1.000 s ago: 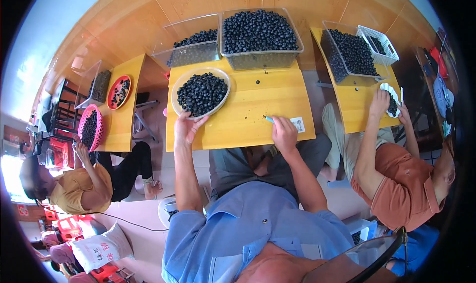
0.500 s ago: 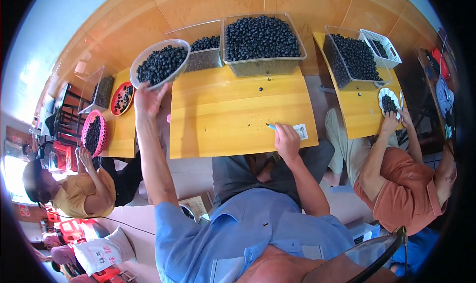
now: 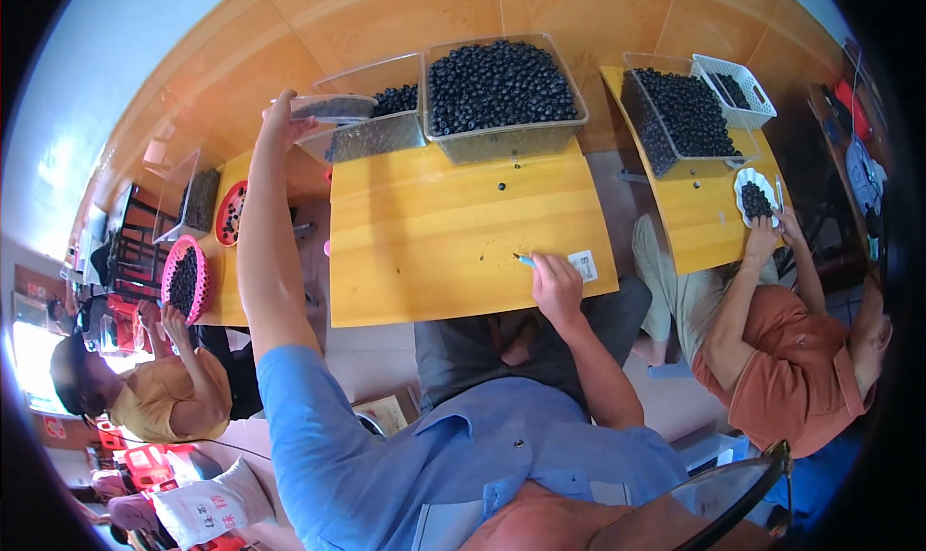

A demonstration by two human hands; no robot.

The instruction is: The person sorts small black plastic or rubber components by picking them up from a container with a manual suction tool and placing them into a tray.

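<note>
My left hand (image 3: 285, 119) grips the rim of a clear plastic bowl (image 3: 333, 108). The bowl is tipped on its side over a clear bin (image 3: 381, 138) at the table's far left, which holds dark round berries (image 3: 395, 98). How many berries are still in the bowl is hidden. Near the front right of the yellow table (image 3: 434, 252), my right hand (image 3: 557, 286) has its fingers closed on a small blue tool (image 3: 524, 260) with a dark tip. A small white printed card (image 3: 583, 265) lies beside that hand.
A larger clear bin (image 3: 502, 93) heaped with berries stands at the back, with a few loose berries (image 3: 502, 186) before it. At right, a co-worker (image 3: 791, 358) handles berries on a white plate (image 3: 741, 196). Another person (image 3: 183, 387) sits left by a pink basket (image 3: 200, 290).
My left hand has moved away and up with the bowl, which was upright and full of berries and is now tipped over the left bin. My right hand stays almost in place.
</note>
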